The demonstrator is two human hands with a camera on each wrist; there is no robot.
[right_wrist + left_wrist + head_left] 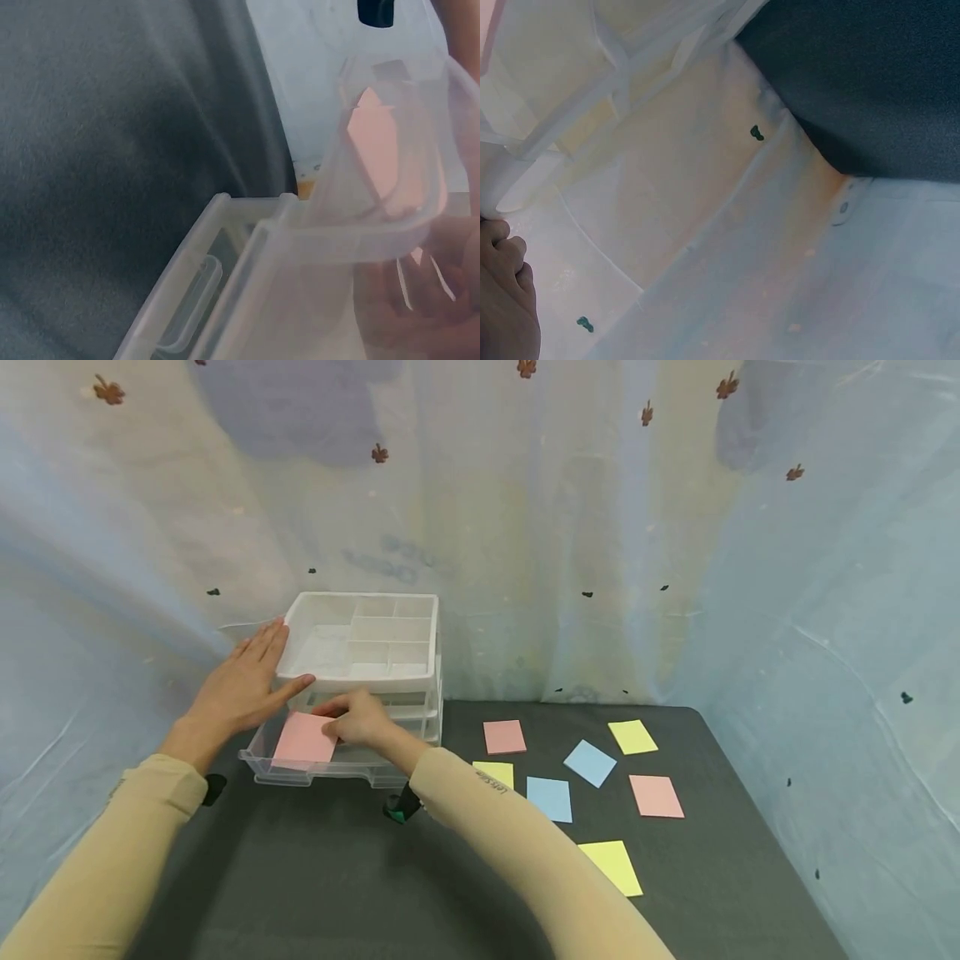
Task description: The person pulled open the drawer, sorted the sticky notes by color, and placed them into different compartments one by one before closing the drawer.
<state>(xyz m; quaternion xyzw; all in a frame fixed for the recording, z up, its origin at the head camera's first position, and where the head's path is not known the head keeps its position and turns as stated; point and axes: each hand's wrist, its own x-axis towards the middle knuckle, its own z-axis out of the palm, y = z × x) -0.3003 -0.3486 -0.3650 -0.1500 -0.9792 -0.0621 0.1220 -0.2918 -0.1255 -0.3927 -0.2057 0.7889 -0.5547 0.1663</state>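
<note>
A white plastic drawer organizer (356, 682) with a divided top tray stands at the back left of the table. Its clear lower drawer (258, 768) is pulled out toward me. My left hand (238, 685) rests against the organizer's left side, fingers straight and thumb by the front edge. In the left wrist view only part of that hand (506, 300) shows. Over the drawer, my right hand (360, 720) pinches the right edge of a pink sticky note (303, 741). Through the clear plastic in the right wrist view, the pink sheet (375, 146) appears beside the fingers (420, 300).
On the dark table (315, 877) to the right lie several square sticky notes: pink (504, 737), blue (590, 764) and yellow (632, 737), among others. My right forearm partly covers two yellow ones. A patterned sheet (480, 527) hangs behind and along the sides.
</note>
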